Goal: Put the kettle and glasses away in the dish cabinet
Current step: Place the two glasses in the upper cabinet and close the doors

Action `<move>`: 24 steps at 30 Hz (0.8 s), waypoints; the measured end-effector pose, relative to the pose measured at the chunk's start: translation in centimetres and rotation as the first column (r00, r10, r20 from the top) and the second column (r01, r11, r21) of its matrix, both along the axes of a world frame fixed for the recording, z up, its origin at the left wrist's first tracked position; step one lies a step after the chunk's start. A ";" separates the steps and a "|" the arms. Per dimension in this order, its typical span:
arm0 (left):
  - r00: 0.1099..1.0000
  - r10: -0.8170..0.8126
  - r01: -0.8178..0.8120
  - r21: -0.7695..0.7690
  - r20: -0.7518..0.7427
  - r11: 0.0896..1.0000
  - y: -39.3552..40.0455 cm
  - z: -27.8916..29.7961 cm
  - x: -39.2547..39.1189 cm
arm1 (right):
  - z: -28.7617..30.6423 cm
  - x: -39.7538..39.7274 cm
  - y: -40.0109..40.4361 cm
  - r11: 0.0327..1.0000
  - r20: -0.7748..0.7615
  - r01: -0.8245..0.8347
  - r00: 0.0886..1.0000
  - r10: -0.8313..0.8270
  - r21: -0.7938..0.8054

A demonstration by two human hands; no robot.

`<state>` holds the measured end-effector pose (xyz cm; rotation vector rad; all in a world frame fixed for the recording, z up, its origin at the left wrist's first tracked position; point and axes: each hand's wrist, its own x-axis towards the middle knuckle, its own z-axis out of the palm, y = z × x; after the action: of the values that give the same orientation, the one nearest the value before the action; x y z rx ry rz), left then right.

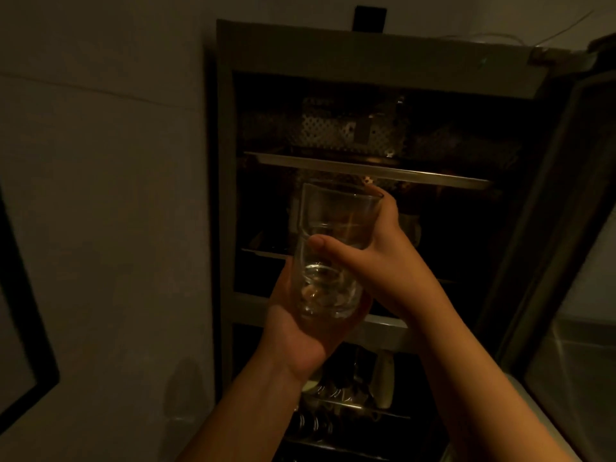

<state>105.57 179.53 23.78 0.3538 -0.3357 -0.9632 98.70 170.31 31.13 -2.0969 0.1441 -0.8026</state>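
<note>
Two clear glasses are stacked one inside the other in front of the open dish cabinet. My left hand cups the base of the lower glass from below. My right hand grips the upper glass from the right, its thumb across the front. The stack is held upright, level with the cabinet's middle shelf. No kettle is in view.
The cabinet's upper shelf carries a perforated metal rack. The lower compartment holds several dishes and utensils. The open cabinet door stands at the right. A plain wall is on the left. The room is dim.
</note>
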 end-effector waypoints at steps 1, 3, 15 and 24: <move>1.000 -0.006 0.006 0.002 0.008 1.000 -0.4 0.1 0.3 | 0.3 0.3 -0.5 1.000 0.008 0.007 1.000 -0.007 0.004; 0.999 -0.040 0.039 0.010 0.020 0.999 -1.0 0.4 1.1 | 0.8 1.0 -1.3 1.000 0.043 0.022 0.999 -0.022 0.014; 0.941 -0.103 0.081 0.083 0.321 0.993 -4.4 4.2 8.4 | 3.9 5.8 -4.6 0.997 0.368 0.002 0.929 -0.029 0.073; 0.889 -0.115 0.115 0.027 0.443 0.993 -6.1 5.9 11.0 | 5.1 8.0 -6.1 0.995 0.625 0.064 0.775 -0.098 0.076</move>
<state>116.61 173.39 29.70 0.5611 -0.7829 -0.9934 106.74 164.17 36.22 -1.6726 -0.1120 -1.4952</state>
